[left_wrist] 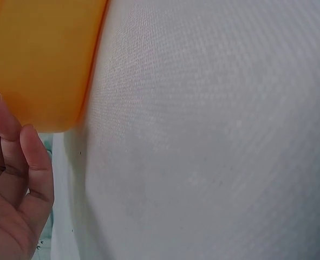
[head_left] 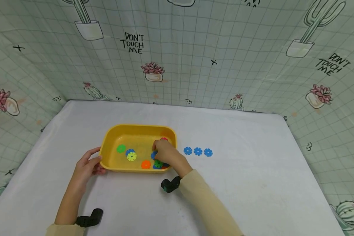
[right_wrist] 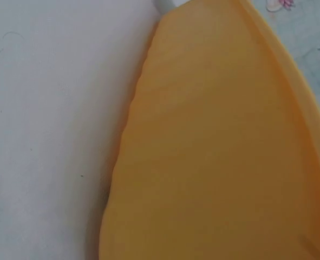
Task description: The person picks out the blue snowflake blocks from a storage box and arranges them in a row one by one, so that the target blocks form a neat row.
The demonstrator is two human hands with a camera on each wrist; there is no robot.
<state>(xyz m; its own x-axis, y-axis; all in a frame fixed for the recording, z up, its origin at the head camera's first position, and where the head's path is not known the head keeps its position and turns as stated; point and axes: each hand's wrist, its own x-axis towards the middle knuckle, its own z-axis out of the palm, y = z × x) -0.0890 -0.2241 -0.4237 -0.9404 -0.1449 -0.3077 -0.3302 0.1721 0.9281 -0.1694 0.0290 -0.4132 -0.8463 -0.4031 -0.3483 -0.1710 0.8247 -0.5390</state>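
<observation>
A shallow yellow tray (head_left: 135, 128) with rounded corners lies on the white table. My left hand (head_left: 88, 165) holds its left end, thumb at the rim and fingers against the outer wall. In the left wrist view, fingers (left_wrist: 36, 157) meet the tray's end (left_wrist: 46, 70). My right hand (head_left: 167, 152) reaches into the right end with bent fingers, among flat notched plastic discs; I cannot tell whether it pinches one. Near it lie a blue disc (head_left: 154, 155), a green disc (head_left: 158, 163), an orange disc (head_left: 146, 164) and a partly hidden red disc (head_left: 164, 139).
Three blue discs (head_left: 198, 151) form a row on the table right of the tray. Inside the tray's left half are a light green disc (head_left: 121, 148) and a yellow disc (head_left: 131, 156) overlapping a blue one. Patterned cloth (head_left: 188, 82) hangs behind the table (head_left: 253, 183).
</observation>
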